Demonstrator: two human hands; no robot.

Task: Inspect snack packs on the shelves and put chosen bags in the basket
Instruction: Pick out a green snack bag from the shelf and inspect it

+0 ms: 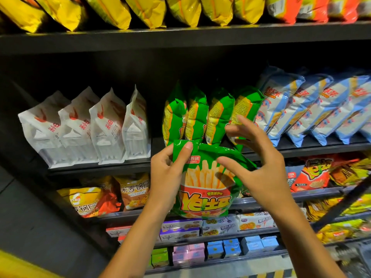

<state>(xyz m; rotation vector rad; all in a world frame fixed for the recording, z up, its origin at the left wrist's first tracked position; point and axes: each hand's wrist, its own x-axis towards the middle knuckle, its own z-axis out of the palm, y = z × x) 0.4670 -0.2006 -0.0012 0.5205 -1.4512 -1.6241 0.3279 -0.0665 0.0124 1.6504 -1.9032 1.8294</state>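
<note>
The left hand [166, 173] holds a green bag of fries snacks [204, 189] by its top left corner, with the thumb pressed on the front. The right hand [259, 167] has spread, bent fingers; its thumb touches the front of the bag at 3 o'clock, and I cannot tell if the fingers grip it. The bag faces us, upright, in front of the shelf edge [301, 147].

At 12 o'clock from the bag, four more green bags [208, 115] stand in a row on that shelf. At 9 o'clock from them are white bags [84, 127] with red marks. At 3 o'clock are blue and white bags [313, 109], leaning to one side. Yellow bags [120, 11] sit on the top shelf at 12 o'clock. Lower down, at 7 o'clock, are orange and yellow bags [104, 195]. At 6 o'clock are small boxes [220, 237] in rows.
</note>
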